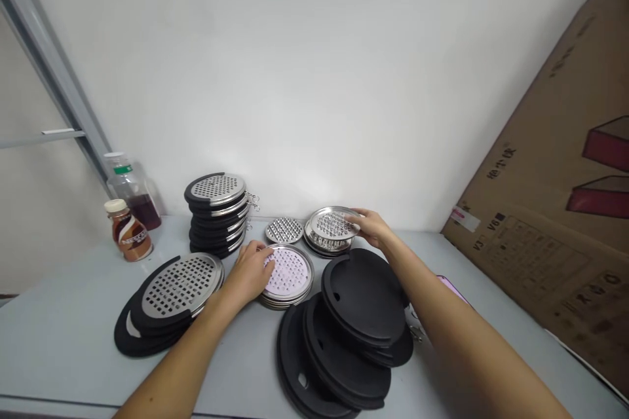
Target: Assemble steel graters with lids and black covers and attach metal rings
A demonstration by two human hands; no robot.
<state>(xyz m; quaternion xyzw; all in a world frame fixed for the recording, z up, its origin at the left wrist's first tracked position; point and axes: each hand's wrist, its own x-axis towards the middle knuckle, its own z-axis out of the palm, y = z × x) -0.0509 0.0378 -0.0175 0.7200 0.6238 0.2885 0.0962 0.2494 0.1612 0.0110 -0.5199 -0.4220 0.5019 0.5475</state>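
Observation:
My right hand (372, 227) grips the right edge of a round metal grater disc (330, 222), thumb and fingers closed on its rim. That disc is slightly tilted over a short stack of similar discs (327, 247). My left hand (251, 272) curls over the left rim of another stack, whose top grater disc (287, 272) has a pinkish-white face; some fingertips rest on that face. Between the two stacks, toward the wall, a smaller grater disc (284, 230) lies with its raised teeth up.
Black round lids (363, 298) lie piled in front. At left are discs in black holders (179, 288) and a tall stack of them (217, 216). A brown drink bottle (130, 236) and a clear bottle with dark liquid (140, 200) stand far left; a large carton (550, 209) leans right.

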